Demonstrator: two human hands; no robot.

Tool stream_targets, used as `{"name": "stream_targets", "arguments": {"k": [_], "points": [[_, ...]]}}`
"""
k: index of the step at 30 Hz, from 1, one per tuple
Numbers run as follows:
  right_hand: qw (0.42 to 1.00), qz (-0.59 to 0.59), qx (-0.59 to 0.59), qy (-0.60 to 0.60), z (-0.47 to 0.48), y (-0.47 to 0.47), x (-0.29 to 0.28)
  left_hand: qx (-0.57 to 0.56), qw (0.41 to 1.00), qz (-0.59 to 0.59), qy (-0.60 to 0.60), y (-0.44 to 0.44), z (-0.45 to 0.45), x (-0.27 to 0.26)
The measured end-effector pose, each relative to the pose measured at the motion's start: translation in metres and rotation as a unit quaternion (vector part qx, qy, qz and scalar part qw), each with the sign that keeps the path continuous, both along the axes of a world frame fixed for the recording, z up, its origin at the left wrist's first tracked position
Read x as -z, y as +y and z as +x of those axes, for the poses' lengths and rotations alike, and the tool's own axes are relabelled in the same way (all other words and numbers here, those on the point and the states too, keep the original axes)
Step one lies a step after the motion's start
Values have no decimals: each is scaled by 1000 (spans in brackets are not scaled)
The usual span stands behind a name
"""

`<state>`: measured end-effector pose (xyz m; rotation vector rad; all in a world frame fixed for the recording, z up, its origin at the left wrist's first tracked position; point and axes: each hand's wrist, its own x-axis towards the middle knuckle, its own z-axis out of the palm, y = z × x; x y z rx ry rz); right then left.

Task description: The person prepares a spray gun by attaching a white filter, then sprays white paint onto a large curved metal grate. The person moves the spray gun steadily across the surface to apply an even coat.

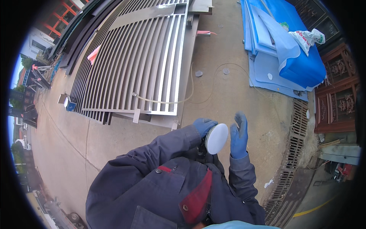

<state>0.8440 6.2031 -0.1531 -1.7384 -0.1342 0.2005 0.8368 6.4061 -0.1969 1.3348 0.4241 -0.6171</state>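
My left hand (204,126), in a blue work glove, grips a disc sander, its round white pad (217,139) turned towards my right side. The dark body of the tool (202,148) is mostly hidden behind the pad and my sleeve. Just right of the pad, my gloved right hand (239,136) is raised, thumb and fingers apart, with nothing in it. Beyond both hands lies a large slatted metal gate panel (143,63). A clear hose (163,102) with a metal end fitting rests across its slats.
An open blue box (70,103) with a white disc stands beside the panel's left corner. Blue foam sheeting (304,68) is piled at right, near carved wooden doors (337,106). A rusty drain grate (288,156) runs along the right. The hose loops over the concrete floor (226,94).
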Motion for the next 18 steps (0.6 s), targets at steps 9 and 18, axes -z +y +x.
{"name": "stream_targets", "arguments": {"k": [9, 18], "points": [[857, 342, -159, 351, 43, 58, 41, -18, 914, 360, -184, 38, 29, -78], [785, 396, -228, 417, 121, 88, 12, -93, 915, 199, -339, 97, 53, -98]]}}
